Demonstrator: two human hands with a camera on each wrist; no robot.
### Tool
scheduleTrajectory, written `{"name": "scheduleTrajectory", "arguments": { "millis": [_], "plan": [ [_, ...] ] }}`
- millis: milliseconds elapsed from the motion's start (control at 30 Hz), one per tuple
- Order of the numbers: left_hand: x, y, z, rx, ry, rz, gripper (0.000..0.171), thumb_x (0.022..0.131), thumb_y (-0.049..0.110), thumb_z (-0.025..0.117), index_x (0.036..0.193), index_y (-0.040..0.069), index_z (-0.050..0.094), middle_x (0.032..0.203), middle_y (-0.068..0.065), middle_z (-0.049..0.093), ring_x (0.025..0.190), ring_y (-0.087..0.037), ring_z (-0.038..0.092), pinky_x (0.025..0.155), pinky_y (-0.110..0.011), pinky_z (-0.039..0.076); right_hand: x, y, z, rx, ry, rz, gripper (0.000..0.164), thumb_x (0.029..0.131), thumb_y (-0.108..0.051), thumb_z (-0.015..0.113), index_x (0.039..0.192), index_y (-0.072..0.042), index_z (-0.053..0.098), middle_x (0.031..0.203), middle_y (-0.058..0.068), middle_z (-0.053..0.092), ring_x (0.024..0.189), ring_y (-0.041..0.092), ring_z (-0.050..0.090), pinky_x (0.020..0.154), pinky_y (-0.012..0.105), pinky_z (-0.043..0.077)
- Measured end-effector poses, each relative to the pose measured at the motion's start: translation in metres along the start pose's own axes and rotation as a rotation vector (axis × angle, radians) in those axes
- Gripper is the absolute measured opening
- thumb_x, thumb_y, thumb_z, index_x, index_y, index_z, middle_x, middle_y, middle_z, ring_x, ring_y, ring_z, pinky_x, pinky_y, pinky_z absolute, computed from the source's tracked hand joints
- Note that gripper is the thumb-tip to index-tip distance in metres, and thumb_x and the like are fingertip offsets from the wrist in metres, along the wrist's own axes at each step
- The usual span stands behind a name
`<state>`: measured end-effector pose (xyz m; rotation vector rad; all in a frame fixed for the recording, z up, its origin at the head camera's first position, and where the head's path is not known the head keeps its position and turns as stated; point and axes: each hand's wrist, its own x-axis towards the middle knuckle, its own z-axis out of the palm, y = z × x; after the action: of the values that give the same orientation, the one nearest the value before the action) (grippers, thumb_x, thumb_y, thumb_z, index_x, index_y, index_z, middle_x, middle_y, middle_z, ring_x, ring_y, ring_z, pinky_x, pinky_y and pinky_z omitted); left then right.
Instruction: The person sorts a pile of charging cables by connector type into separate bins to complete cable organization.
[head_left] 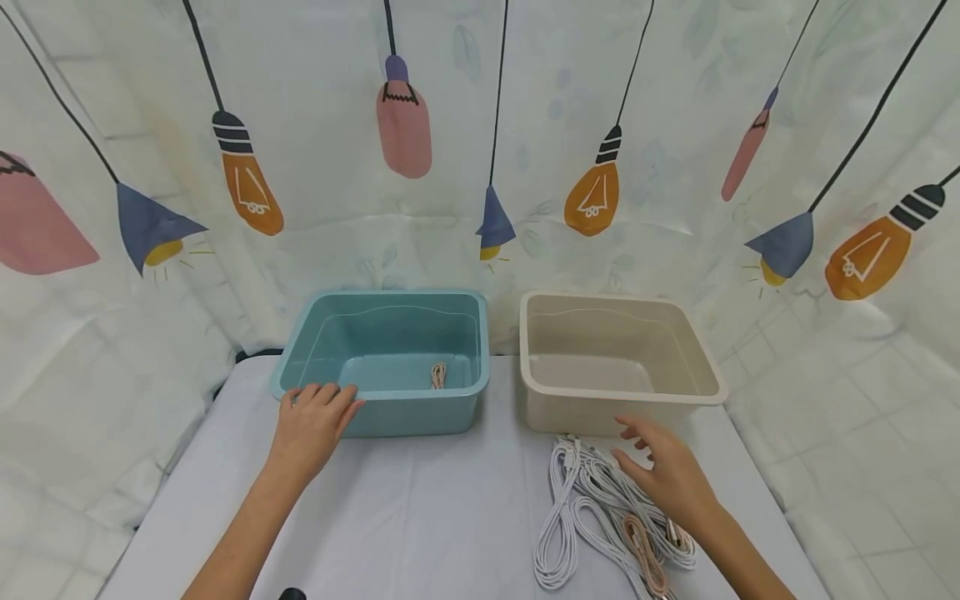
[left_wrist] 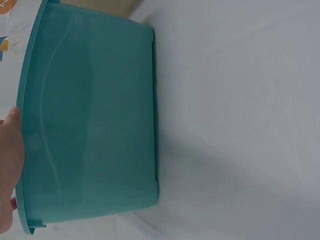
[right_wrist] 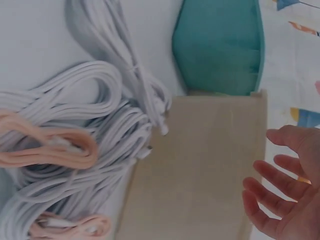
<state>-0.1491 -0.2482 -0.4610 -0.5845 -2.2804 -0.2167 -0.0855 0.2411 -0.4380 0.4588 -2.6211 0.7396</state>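
My left hand (head_left: 313, 425) grips the front rim of a blue-green plastic bin (head_left: 408, 415), its fingers bent over the edge; their tips are hidden. In the left wrist view the thumb (left_wrist: 14, 118) lies against that bin's rim. A small beige bundled cable (head_left: 438, 375) lies inside the bin. My right hand (head_left: 663, 467) hovers, fingers loosely bent and holding nothing, over a pile of coiled white cables (head_left: 600, 492) and in front of a beige bin (head_left: 585, 410). Among the white coils are peach-coloured cables (right_wrist: 55, 145), tied in bundles.
Both bins stand side by side at the back of a table with a white cloth (head_left: 435, 517). Behind them hangs a curtain (head_left: 330, 183) printed with lamps and bulbs. A small black object (head_left: 292, 593) shows at the front edge of the head view.
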Motion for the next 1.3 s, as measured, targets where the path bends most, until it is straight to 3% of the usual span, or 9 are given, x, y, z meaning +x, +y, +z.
{"name": "scheduleTrajectory", "arguments": {
  "millis": [400, 733, 1100, 1300],
  "plan": [
    [0.001, 0.002, 0.000, -0.012, 0.006, -0.013, 0.067, 0.115, 0.051, 0.026, 0.101, 0.004, 0.072, 0.085, -0.014, 0.068, 0.083, -0.041, 0.065, 0.078, -0.068, 0.052, -0.037, 0.030, 0.002, -0.034, -0.052, 0.150, 0.047, 0.083, -0.003, 0.087, 0.127, 0.001, 0.071, 0.099, 0.008, 0.077, 0.080, 0.026, 0.071, 0.066, 0.034, 0.058],
    [0.001, 0.003, 0.000, -0.017, -0.009, -0.017, 0.067, 0.114, 0.051, 0.025, 0.101, 0.004, 0.071, 0.085, -0.014, 0.067, 0.083, -0.042, 0.064, 0.078, -0.069, 0.052, -0.059, 0.058, 0.008, -0.052, -0.175, 0.290, 0.042, 0.093, -0.013, 0.080, 0.130, 0.005, 0.068, 0.105, 0.015, 0.075, 0.085, 0.027, 0.069, 0.069, 0.043, 0.056],
    [0.000, 0.003, 0.000, -0.019, -0.016, -0.027, 0.067, 0.114, 0.051, 0.025, 0.101, 0.004, 0.071, 0.086, -0.014, 0.067, 0.084, -0.042, 0.064, 0.079, -0.069, 0.051, -0.073, 0.080, 0.014, -0.057, -0.324, 0.461, 0.055, 0.089, -0.015, 0.083, 0.134, 0.010, 0.062, 0.111, 0.020, 0.072, 0.088, 0.027, 0.067, 0.069, 0.038, 0.054],
    [-0.001, 0.003, -0.001, -0.016, -0.020, -0.032, 0.068, 0.114, 0.052, 0.025, 0.102, 0.004, 0.071, 0.086, -0.014, 0.067, 0.084, -0.041, 0.064, 0.080, -0.069, 0.051, -0.081, 0.087, 0.020, -0.016, -0.341, 0.517, 0.054, 0.088, -0.011, 0.083, 0.132, 0.012, 0.061, 0.101, 0.013, 0.071, 0.074, 0.016, 0.059, 0.058, 0.028, 0.049]
  ]
}}
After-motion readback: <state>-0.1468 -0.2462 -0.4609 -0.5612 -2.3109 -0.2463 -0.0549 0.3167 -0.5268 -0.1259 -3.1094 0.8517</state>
